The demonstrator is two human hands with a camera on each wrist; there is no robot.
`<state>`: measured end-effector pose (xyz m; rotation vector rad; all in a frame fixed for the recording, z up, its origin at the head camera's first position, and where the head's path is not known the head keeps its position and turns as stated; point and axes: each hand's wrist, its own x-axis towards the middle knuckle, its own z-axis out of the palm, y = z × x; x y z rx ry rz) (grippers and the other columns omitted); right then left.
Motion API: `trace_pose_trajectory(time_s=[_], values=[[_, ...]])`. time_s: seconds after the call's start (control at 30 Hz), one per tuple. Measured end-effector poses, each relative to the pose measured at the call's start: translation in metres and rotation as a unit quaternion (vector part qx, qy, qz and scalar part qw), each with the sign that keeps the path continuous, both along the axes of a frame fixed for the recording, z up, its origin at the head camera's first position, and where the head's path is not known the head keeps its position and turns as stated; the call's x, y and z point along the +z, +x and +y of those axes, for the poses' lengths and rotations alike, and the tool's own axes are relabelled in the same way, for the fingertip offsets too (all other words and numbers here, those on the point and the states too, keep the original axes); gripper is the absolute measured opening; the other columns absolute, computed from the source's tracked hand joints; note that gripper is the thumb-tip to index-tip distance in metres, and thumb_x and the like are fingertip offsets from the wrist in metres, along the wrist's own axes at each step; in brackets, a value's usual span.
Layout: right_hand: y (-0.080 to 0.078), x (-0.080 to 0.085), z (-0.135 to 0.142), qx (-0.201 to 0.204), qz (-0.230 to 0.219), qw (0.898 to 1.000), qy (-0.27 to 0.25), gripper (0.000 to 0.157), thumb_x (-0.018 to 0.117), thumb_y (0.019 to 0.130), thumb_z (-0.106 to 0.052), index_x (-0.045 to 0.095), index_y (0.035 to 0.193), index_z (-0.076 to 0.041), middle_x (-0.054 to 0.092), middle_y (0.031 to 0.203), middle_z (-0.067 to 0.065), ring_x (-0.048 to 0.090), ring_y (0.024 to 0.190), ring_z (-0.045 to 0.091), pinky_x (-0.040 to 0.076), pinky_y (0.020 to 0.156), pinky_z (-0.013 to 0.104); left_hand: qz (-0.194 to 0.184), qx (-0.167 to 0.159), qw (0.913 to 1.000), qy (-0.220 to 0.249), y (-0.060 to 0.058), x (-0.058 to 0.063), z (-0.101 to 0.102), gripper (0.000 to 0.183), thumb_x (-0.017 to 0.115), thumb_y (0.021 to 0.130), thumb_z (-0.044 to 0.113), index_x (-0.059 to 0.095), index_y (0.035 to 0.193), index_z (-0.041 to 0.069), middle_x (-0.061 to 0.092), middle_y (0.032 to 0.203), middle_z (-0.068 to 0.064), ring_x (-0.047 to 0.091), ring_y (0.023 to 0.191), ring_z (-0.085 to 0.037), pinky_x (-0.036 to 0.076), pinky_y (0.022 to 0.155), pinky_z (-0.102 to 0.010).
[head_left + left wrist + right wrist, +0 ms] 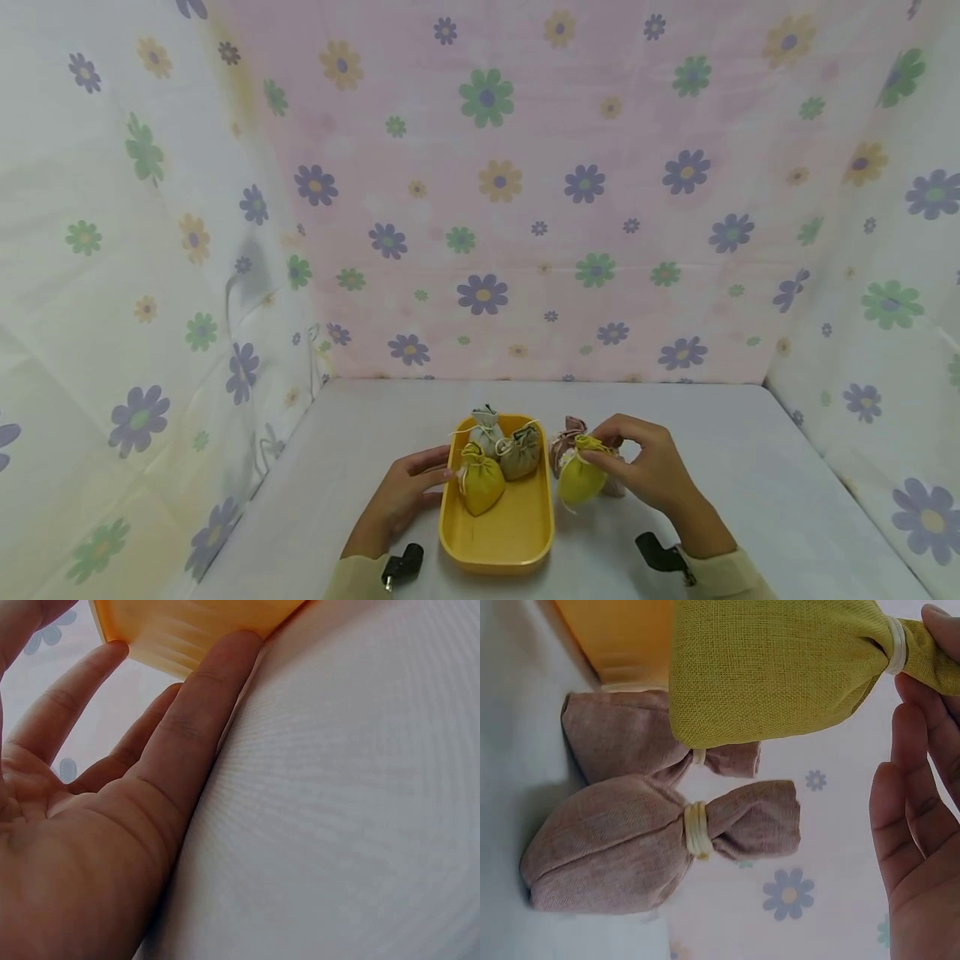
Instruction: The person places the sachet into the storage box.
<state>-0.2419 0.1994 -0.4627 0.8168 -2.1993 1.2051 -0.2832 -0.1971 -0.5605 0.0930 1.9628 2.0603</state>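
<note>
My right hand (pixel 651 468) pinches the gathered neck of a yellow-green drawstring pouch (pixel 581 483), beside the right wall of a yellow tray (pixel 506 542). In the right wrist view this pouch (pixel 772 671) hangs over two pinkish-brown pouches, a nearer one (pixel 604 851) and a farther one (pixel 619 731), both standing on the table and tied with cream cord. My left hand (pixel 405 496) touches the tray's left side with extended fingers; in the left wrist view its fingertips rest against the tray wall (pixel 165 634). Inside the tray lie a yellow pouch (pixel 482 487), a whitish pouch (pixel 487 435) and an olive-grey pouch (pixel 521 455).
The white tabletop (pixel 750 467) extends on both sides of the tray. A pink flowered cloth (pixel 525 225) hangs along the back edge, with white flowered cloths at left (pixel 112 333) and right (pixel 885 350). Each wrist wears a dark camera mount.
</note>
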Motion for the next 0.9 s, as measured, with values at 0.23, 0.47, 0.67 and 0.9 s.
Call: trace_pose_trajectory(time_s=[0.23, 0.47, 0.67, 0.9], values=[[0.013, 0.025, -0.019, 0.011, 0.002, 1.0, -0.013, 0.022, 0.087, 0.079, 0.0, 0.074, 0.091, -0.013, 0.069, 0.082, -0.004, 0.057, 0.071, 0.012, 0.054, 0.057, 0.036, 0.004, 0.001, 1.0, -0.003, 0.0, -0.001, 0.001, 0.065, 0.083, 0.089, 0.029, 0.06, 0.145, 0.009, 0.056, 0.151, -0.016, 0.064, 0.127, -0.025, 0.062, 0.095, -0.042], [0.014, 0.032, -0.03, 0.018, 0.001, 1.0, -0.014, 0.021, 0.087, 0.079, -0.001, 0.075, 0.092, -0.013, 0.071, 0.084, -0.003, 0.058, 0.074, 0.007, 0.056, 0.057, 0.034, -0.004, 0.004, 1.0, 0.0, -0.001, 0.001, 0.0, 0.066, 0.084, 0.087, 0.03, 0.06, 0.145, 0.01, 0.057, 0.151, -0.015, 0.064, 0.127, -0.025, 0.061, 0.095, -0.042], [-0.004, 0.014, -0.031, 0.024, 0.015, 1.0, -0.007, 0.023, 0.088, 0.081, -0.01, 0.075, 0.095, -0.023, 0.073, 0.091, -0.007, 0.061, 0.079, 0.007, 0.056, 0.06, 0.031, -0.006, 0.004, 1.0, 0.0, 0.0, 0.004, 0.0, 0.066, 0.084, 0.088, 0.03, 0.06, 0.145, 0.01, 0.056, 0.151, -0.015, 0.064, 0.126, -0.024, 0.061, 0.096, -0.041], [-0.009, 0.015, -0.038, 0.031, 0.033, 0.999, 0.001, 0.021, 0.088, 0.083, -0.018, 0.074, 0.096, -0.028, 0.072, 0.091, -0.013, 0.061, 0.079, 0.006, 0.053, 0.064, 0.023, -0.005, 0.004, 1.0, -0.003, 0.001, 0.004, 0.0, 0.065, 0.083, 0.088, 0.03, 0.06, 0.145, 0.009, 0.055, 0.152, -0.015, 0.064, 0.126, -0.023, 0.061, 0.097, -0.041]])
